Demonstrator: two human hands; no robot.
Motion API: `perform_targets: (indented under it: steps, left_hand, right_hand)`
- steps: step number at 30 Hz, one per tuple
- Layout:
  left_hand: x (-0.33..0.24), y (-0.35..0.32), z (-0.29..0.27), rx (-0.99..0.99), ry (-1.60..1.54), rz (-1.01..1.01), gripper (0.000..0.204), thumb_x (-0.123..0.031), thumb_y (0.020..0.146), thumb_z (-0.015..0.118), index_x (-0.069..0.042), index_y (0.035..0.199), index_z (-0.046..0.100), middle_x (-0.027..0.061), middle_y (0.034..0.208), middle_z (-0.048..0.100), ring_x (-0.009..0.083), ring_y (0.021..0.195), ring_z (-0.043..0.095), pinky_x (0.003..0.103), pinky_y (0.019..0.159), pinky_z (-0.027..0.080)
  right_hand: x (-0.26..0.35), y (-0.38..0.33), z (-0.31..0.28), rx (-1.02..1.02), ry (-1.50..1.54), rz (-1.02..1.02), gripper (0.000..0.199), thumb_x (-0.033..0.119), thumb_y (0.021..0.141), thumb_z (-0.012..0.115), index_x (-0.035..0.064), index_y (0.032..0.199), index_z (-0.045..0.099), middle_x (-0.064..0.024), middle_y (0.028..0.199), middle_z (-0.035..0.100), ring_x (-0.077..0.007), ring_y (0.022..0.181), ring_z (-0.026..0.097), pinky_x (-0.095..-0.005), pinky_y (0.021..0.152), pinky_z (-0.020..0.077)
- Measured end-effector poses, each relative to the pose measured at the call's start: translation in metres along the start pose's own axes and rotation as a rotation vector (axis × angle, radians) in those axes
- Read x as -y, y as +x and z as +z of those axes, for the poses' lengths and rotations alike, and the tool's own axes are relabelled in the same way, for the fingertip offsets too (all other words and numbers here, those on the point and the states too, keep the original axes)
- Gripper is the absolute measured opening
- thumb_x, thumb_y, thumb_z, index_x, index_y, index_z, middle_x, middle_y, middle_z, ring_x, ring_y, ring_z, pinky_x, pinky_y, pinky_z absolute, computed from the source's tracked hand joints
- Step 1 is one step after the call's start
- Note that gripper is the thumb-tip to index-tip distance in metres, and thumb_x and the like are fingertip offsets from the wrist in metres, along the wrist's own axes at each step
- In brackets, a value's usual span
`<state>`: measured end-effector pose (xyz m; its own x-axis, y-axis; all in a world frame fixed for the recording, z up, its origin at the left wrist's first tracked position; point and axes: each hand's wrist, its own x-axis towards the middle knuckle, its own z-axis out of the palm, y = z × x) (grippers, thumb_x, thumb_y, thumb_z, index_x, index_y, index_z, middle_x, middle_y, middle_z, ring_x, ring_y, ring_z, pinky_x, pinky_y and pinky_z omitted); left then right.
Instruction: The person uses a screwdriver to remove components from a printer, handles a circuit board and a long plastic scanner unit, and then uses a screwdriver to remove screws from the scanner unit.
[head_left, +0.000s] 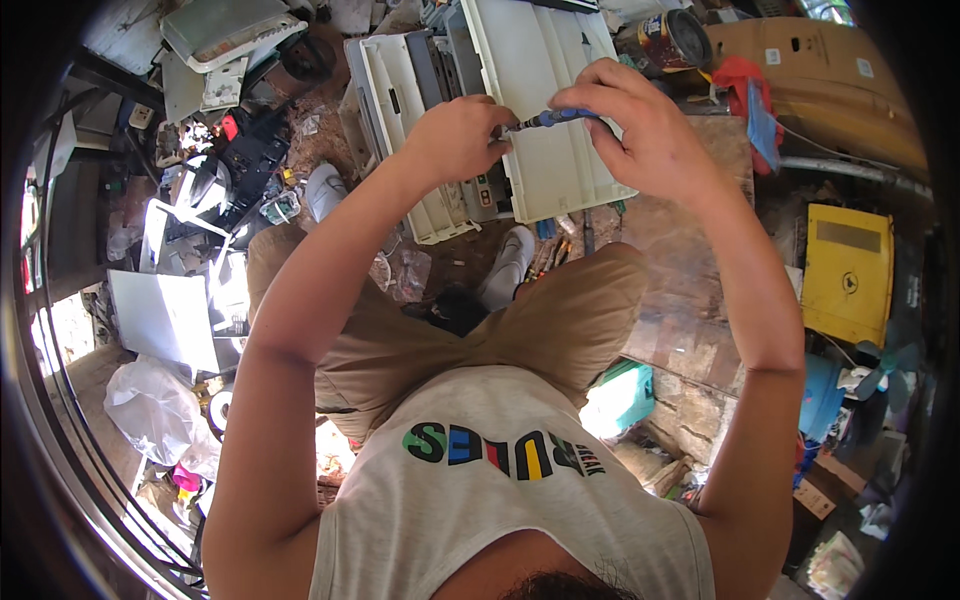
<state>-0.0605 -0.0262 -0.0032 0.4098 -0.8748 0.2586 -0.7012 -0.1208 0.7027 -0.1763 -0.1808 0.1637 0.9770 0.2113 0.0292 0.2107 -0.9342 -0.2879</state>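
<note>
A blue and black screwdriver (560, 117) is held level between my two hands. Its handle lies in the bent fingers of my right hand (635, 125), thumb apart below it. At its thin dark end the curled fingertips of my left hand (460, 138) close around the tip; a small part there, if any, is too small to make out. Under both hands stands an off-white machine that looks like a printer (440, 215), with a large flat off-white panel (560, 175) on its right side. A small strip of buttons (484, 190) shows below my left hand.
Several hand tools (560, 245) lie on the floor by my right shoe (508, 268). A wooden board (690, 290) is to my right, beyond it a yellow case (848, 272). A dark can (668, 42) and cardboard box (820, 75) stand far right. Dark scrap parts (265, 150) crowd the left.
</note>
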Motion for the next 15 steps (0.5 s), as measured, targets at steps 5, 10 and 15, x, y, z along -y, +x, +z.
perform_targets:
  steps: [5, 10, 15]
  left_hand:
    - [-0.009, 0.003, 0.003, -0.114, 0.007, 0.002, 0.015, -0.02, 0.08, 0.072, -0.011, 0.092, 0.073, 0.0086, 0.087, 0.065, 0.0298, 0.079, 0.065, 0.041, 0.07, 0.052]
    - [-0.011, 0.004, -0.006, -0.115, 0.202, 0.144, 0.012, -0.02, 0.083, 0.07, -0.011, 0.09, 0.072, 0.0075, 0.086, 0.066, 0.029, 0.074, 0.066, 0.038, 0.067, 0.053]
    - [-0.021, 0.003, -0.007, 0.038, 0.162, 0.053, 0.012, -0.019, 0.083, 0.07, -0.01, 0.092, 0.072, 0.0082, 0.089, 0.067, 0.0279, 0.076, 0.067, 0.038, 0.068, 0.053]
  right_hand:
    - [-0.009, -0.044, -0.001, -0.257, -0.017, 0.062, 0.03, -0.005, 0.08, 0.06, 0.0046, 0.108, 0.066, -0.0111, 0.1, 0.059, -0.0266, 0.092, 0.06, -0.0332, 0.08, 0.0472]
    - [-0.027, -0.143, 0.004, -0.69, 0.395, 0.434, 0.03, 0.002, 0.083, 0.066, 0.0012, 0.113, 0.064, -0.005, 0.104, 0.061, -0.0174, 0.094, 0.06, -0.0295, 0.08, 0.0486]
    - [-0.039, -0.252, 0.057, -1.09, 0.966, 0.701, 0.033, 0.0, 0.084, 0.067, -0.0046, 0.116, 0.062, -0.0041, 0.101, 0.061, -0.0122, 0.088, 0.057, -0.0246, 0.075, 0.0467]
